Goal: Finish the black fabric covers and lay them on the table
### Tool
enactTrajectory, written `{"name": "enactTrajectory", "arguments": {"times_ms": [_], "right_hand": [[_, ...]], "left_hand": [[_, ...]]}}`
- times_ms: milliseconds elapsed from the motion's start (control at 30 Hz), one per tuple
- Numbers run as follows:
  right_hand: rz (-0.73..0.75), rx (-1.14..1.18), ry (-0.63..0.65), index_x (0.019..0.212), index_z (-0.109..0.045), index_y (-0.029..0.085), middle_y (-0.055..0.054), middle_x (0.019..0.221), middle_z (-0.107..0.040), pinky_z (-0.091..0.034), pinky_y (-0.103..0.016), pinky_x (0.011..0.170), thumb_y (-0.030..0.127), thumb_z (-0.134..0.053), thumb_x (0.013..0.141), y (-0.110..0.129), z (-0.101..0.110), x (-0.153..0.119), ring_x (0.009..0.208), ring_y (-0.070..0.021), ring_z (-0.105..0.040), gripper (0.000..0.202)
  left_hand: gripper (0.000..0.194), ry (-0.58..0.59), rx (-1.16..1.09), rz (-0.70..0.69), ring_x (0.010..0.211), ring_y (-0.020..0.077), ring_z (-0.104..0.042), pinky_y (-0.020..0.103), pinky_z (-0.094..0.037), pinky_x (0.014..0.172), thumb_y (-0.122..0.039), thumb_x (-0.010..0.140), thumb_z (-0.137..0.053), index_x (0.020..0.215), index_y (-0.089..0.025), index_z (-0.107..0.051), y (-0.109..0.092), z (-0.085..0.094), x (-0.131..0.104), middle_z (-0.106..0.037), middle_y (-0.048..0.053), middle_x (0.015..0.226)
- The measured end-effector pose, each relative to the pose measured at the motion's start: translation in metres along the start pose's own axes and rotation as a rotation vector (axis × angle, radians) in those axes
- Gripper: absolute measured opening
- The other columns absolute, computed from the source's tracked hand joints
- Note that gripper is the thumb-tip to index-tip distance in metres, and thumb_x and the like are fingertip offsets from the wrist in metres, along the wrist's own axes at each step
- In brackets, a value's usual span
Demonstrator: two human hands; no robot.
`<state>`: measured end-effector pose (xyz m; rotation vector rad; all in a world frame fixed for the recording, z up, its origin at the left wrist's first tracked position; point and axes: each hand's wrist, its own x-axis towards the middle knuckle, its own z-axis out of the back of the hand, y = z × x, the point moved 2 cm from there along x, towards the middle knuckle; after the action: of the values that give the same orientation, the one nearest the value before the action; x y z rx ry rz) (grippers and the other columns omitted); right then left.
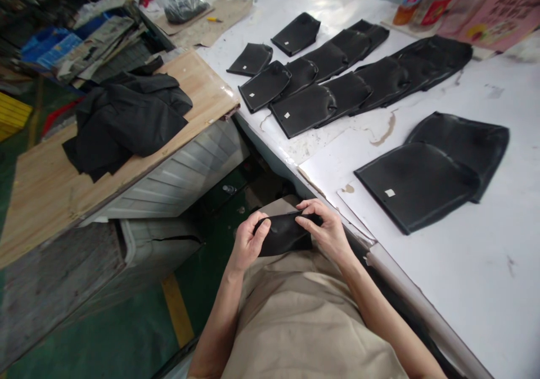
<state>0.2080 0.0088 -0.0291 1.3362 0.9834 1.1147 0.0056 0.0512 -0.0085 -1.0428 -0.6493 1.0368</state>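
black piece (283,236) | spans left fingers (262,231) to right fingers (307,223) | both clamped on it

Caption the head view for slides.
Left hand and right hand hold a black sheet beside a table bearing black pieces.

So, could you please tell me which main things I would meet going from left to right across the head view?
Yellow crate, heaped black material, left hand, held black piece, right hand, overlapping pair of black pieces at right.
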Motion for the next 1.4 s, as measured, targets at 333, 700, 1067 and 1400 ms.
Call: {"name": "enactTrajectory", "arguments": {"times_ms": [333,700,1067,1400], "right_hand": [[-0.115,0.051,-0.014,0.076,-0.051,0.022,-0.003,0.098,-0.070,-0.045,-0.031,0.083,0.030,-0.072,0.085,-0.002,-0.001,0.000,0.090,-0.0195,-0.061,0.024],[-0.209,0.198,-0.033,0.078,-0.057,0.022,-0.002,0.096,-0.069,-0.044,-0.029,0.076,0.034,-0.075,0.083,-0.012,0.001,0.000,0.085,-0.0185,-0.059,0.022],[-0.252,0.243,-0.095,0.077,-0.062,0.021,-0.002,0.093,-0.068,-0.044,-0.028,0.075,0.036,-0.079,0.078,-0.016,-0.002,-0.001,0.084,-0.0190,-0.059,0.022],[-0.250,0.171,-0.079,0.075,-0.062,0.021,0.000,0.083,-0.065,-0.042,-0.027,0.069,0.036,-0.078,0.078,-0.008,-0.002,0.000,0.076,-0.0169,-0.055,0.022]], "left_hand": [[0.027,-0.109,-0.146,0.021,0.066,0.0122,-0.040,0.024,-0.033,0.062,-0.032,0.096,-0.055,0.073,-0.018,-0.053,0.003,-0.001,0.000,-0.043,-0.003,0.070],[0.030,-0.148,-0.196,0.054,0.067,0.0130,-0.037,0.026,-0.032,0.062,-0.032,0.095,-0.054,0.069,-0.018,-0.050,0.005,-0.001,0.000,-0.039,-0.002,0.069],[0.034,-0.156,-0.217,0.076,0.064,0.0127,-0.032,0.026,-0.029,0.059,-0.034,0.095,-0.054,0.066,-0.019,-0.044,0.008,0.001,0.001,-0.033,-0.003,0.067],[0.015,-0.066,0.095,-0.022,0.077,0.0154,-0.056,0.027,-0.044,0.071,-0.032,0.098,-0.053,0.097,-0.020,-0.062,0.003,0.021,0.004,-0.060,0.001,0.085]]}}
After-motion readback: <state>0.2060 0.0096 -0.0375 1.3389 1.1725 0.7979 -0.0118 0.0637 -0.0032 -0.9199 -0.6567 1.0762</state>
